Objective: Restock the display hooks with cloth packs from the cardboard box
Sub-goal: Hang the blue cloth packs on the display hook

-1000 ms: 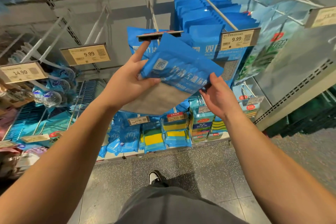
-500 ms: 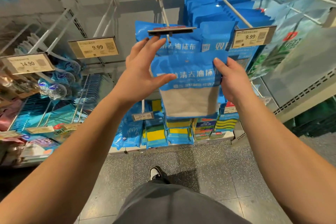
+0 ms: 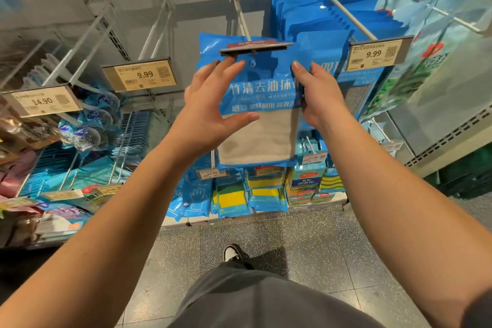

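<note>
A blue cloth pack (image 3: 262, 104) with a grey cloth window hangs upright between my hands. My left hand (image 3: 210, 106) holds its left edge, thumb across the front and fingers behind. My right hand (image 3: 318, 96) grips its right edge. The pack's hang hole sits just under the flipped-up tag holder (image 3: 255, 47) at the tip of the centre hook (image 3: 239, 12). Another blue pack (image 3: 209, 45) hangs on that hook behind it. The cardboard box is out of view.
Right of the centre hook, a hook full of blue packs (image 3: 322, 13) carries a 9.99 tag (image 3: 374, 53). Bare hooks (image 3: 157, 26) with a 9.99 tag (image 3: 141, 76) stand on the left. Sponge packs (image 3: 231, 198) fill the lower shelf. My shoe (image 3: 234, 253) is on the floor.
The pack went from tilted to upright and rose to the centre hook's tip. My right hand moved from its lower corner to its right edge; my left hand shifted along the left edge.
</note>
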